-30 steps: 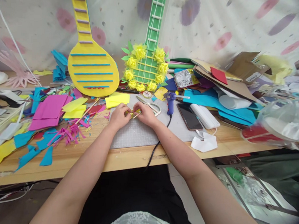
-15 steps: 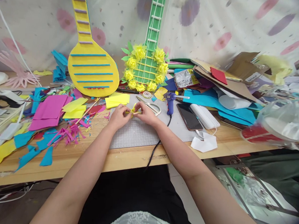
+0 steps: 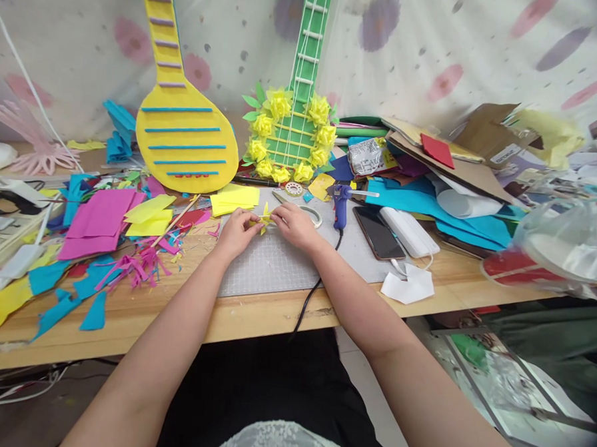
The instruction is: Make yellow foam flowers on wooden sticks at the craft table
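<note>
A small yellow paper flower [image 3: 265, 216] is held between both hands above the grey cutting mat [image 3: 270, 272]. My left hand [image 3: 239, 231] pinches its left side with thumb and forefinger. From the right, my right hand [image 3: 294, 226] grips the flower too, its fingers closed. Scissors [image 3: 313, 216] lie just behind my right hand, partly covered by it. Beyond the hands leans a green paper guitar [image 3: 296, 127] ringed with yellow paper roses [image 3: 279, 104]. A yellow paper instrument [image 3: 186, 134] with blue strips stands to its left.
A blue glue gun [image 3: 340, 209] stands at the mat's right, its cord running to the front edge. A phone [image 3: 377, 233] and a white power bank [image 3: 409, 232] lie further right. Magenta paper [image 3: 98, 220], yellow sheets [image 3: 234, 200] and scraps cover the left. A plastic-covered tub [image 3: 547, 253] sits far right.
The fingers have shifted a little on the yellow paper flower, and more of its pointed petals show between them. My right hand has turned slightly; everything else stays put.
</note>
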### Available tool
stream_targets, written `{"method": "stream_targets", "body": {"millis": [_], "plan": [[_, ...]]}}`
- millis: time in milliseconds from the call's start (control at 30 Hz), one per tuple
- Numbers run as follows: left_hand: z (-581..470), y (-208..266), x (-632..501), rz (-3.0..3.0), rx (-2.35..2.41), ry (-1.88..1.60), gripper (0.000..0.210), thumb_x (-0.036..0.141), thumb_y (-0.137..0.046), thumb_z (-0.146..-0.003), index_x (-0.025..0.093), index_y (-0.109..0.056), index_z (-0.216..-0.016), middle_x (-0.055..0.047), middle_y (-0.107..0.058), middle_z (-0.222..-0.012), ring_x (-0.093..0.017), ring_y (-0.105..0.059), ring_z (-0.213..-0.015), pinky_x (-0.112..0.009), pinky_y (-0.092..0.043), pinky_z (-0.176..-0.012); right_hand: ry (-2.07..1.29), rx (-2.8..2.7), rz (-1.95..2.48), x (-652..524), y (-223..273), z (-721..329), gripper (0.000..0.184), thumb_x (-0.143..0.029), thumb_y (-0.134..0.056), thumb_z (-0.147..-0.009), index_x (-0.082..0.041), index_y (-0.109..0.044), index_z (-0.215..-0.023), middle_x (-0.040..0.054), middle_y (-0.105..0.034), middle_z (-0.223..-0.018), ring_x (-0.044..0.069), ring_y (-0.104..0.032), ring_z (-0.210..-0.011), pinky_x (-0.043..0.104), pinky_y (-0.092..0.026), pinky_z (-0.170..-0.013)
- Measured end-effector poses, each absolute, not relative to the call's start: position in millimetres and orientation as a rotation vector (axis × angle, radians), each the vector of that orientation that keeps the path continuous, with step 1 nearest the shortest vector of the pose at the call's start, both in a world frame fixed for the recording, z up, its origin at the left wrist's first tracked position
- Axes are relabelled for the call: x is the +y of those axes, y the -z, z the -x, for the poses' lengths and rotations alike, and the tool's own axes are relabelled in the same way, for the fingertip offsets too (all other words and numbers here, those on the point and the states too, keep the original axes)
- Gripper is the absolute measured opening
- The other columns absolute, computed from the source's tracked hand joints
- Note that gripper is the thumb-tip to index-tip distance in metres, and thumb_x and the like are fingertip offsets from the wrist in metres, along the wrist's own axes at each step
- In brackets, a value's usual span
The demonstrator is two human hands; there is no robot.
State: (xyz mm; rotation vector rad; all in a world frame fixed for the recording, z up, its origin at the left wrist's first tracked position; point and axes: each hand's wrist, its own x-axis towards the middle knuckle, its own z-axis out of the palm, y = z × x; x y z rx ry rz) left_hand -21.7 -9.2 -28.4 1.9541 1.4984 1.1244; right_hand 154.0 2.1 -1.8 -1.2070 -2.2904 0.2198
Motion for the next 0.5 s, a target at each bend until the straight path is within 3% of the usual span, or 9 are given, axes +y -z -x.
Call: {"method": "stream_targets", "body": {"millis": [167,500], "plan": [[21.2,25.6,-10.1,-1.962,1.517,-1.099,0.013,0.029,-0.062,-0.072,0.018,-0.061,-0.078,-0.001,-0.053,-0.084,-0.01,-0.051,-0.066,-0.025,-0.044,-0.063,-0.172,-2.33,1.22,-1.5,-0.7,-150.3,0.02,-0.026,-0.039,-0.087,-0.017,-0.055,-0.094,0.0068,-0.062,-0.086,0.018,-0.053,-0.08,0.029,-0.036,-0.072],[20.1,23.1,-12.8,-1.977,1.52,-1.161,0.014,0.029,-0.063,-0.072,0.019,-0.06,-0.08,-0.002,-0.053,-0.084,-0.01,-0.05,-0.066,-0.025,-0.044,-0.063,-0.23,-2.339,1.125,-2.9,2.0,-147.3,0.012,-0.02,-0.04,-0.084,-0.018,-0.052,-0.086,0.0049,-0.058,-0.087,0.016,-0.052,-0.08,0.026,-0.036,-0.07]]}}
